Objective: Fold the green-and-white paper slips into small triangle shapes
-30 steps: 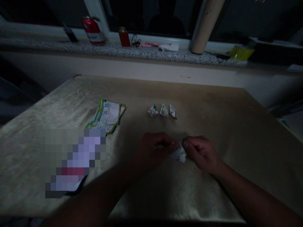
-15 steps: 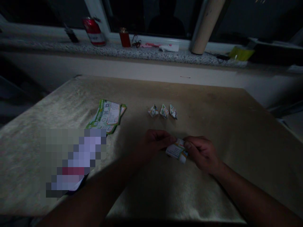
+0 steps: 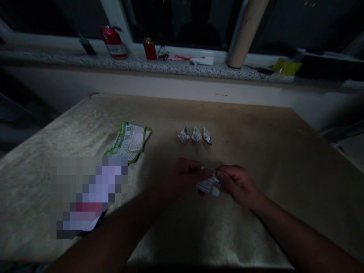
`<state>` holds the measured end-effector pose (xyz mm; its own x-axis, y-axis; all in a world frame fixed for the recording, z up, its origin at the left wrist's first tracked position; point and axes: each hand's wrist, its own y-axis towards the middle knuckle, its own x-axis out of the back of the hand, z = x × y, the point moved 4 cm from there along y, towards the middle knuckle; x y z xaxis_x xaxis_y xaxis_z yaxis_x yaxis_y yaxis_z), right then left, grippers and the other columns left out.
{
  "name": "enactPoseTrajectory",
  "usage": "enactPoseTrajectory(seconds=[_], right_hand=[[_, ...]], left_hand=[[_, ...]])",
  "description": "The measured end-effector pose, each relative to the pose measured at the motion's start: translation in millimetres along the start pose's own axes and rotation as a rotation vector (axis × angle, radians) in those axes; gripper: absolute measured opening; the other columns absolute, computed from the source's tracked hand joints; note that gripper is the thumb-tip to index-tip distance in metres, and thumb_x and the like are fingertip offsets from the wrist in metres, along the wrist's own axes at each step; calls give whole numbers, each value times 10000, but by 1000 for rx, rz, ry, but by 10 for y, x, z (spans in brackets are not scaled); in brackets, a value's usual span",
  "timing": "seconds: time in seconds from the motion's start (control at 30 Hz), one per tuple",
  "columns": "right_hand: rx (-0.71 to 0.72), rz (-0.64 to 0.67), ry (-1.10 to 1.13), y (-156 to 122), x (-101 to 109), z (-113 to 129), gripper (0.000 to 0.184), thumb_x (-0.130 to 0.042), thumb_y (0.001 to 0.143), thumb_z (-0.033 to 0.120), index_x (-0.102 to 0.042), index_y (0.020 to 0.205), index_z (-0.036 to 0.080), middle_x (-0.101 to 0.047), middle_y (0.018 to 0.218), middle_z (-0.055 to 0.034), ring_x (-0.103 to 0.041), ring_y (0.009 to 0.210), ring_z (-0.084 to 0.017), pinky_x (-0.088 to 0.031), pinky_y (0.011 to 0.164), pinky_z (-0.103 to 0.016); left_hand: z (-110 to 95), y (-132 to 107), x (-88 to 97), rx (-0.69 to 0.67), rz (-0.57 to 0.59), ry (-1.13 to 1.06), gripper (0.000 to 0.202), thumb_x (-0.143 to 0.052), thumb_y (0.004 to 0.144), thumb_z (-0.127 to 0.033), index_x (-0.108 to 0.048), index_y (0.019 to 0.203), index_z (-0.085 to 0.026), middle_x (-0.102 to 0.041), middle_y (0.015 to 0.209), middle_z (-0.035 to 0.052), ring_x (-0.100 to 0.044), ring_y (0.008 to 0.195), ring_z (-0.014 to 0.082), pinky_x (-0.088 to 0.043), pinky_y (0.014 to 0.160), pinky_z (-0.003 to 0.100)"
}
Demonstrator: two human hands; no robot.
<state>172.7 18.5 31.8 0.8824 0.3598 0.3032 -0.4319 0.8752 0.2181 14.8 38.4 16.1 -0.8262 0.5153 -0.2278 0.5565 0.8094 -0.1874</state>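
Between my two hands is a small folded piece of printed paper (image 3: 206, 185), white with green, blue and orange areas. My left hand (image 3: 190, 171) pinches its upper left part, thumb on top. My right hand (image 3: 234, 182) grips the upper right corner between thumb and finger. The two thumbs almost meet at the paper's top edge, and the fingers hide part of it. Just beyond my hands stand three small folded paper boats in a row: a left one (image 3: 184, 135), a middle one (image 3: 196, 135) and a right one (image 3: 207, 136).
Green and white printed leaflets (image 3: 131, 140) lie on the cloth-covered table (image 3: 256, 136) to the left. A blurred-out flat object (image 3: 96, 193) lies nearer me. On the windowsill are a red can (image 3: 113, 42), a red-orange bottle (image 3: 149, 49) and a cardboard tube (image 3: 247, 36).
My hands have drawn closer together along the paper's top edge, the right one shifting left. The left thumb covers more of the paper. The camera has tilted slightly.
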Motion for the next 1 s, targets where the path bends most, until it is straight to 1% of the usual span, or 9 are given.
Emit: enactPoseTrajectory(seconds=[0.1, 0.23, 0.37, 0.5, 0.57, 0.7, 0.83, 1.0], right_hand=[[-29, 4, 27, 6, 2, -14, 460, -457, 1001, 463, -501, 642, 179, -382, 531, 55, -308, 455, -75, -266, 422, -195], [-56, 35, 25, 10, 14, -28, 464, -456, 1000, 474, -480, 643, 179, -382, 545, 55, -316, 476, -76, -274, 443, -197], [-23, 69, 18, 11, 18, -18, 451, -446, 1007, 461, -451, 647, 189, -351, 542, 63, -294, 474, -75, -267, 445, -200], [-47, 101, 59, 1, -1, -37, 450, -442, 1007, 471, -463, 658, 188, -368, 550, 57, -299, 481, -76, -263, 440, -200], [-88, 116, 130, -3, -17, -49, 461, -452, 997, 501, -462, 660, 187, -378, 557, 52, -310, 487, -76, -259, 435, -199], [-166, 112, 246, -13, -33, -74, 497, -488, 955, 581, -465, 657, 184, -390, 552, 49, -326, 480, -76, -262, 429, -198], [-195, 108, 266, -28, -39, -100, 510, -508, 940, 597, -469, 648, 182, -377, 552, 52, -317, 478, -74, -261, 438, -201], [-212, 99, 278, -18, -29, -101, 524, -522, 923, 615, -439, 628, 191, -332, 545, 61, -278, 477, -74, -235, 429, -201]], left_hand=[[39, 21, 30, 11, -19, -19, 400, -778, 729, -504, -705, 684, -113, -652, 603, 19, -557, 520, 102, -424, 514, 219], [55, 39, 18, 24, 30, -18, 392, -838, 672, -468, -735, 786, -107, -683, 683, 22, -597, 602, 116, -447, 589, 227], [46, 23, 11, 42, 28, 39, 391, -817, 701, -485, -725, 718, -106, -661, 627, 14, -581, 570, 104, -431, 558, 213], [43, 1, -32, 39, 116, 2, 422, -795, 713, -531, -737, 729, -114, -703, 664, 47, -629, 595, 131, -502, 596, 244], [37, -7, -41, 28, 126, -21, 420, -806, 702, -529, -735, 717, -115, -704, 655, 50, -631, 583, 131, -512, 580, 242], [17, -16, -41, 15, 106, -37, 422, -822, 680, -529, -725, 694, -119, -700, 628, 47, -627, 550, 128, -520, 541, 234], [-3, -32, -54, 6, 126, 4, 437, -823, 674, -538, -716, 675, -114, -664, 582, 28, -574, 488, 99, -490, 481, 209], [-2, -51, -41, -3, 114, 31, 504, -802, 663, -603, -714, 683, -107, -627, 556, 8, -518, 434, 75, -435, 416, 184]])
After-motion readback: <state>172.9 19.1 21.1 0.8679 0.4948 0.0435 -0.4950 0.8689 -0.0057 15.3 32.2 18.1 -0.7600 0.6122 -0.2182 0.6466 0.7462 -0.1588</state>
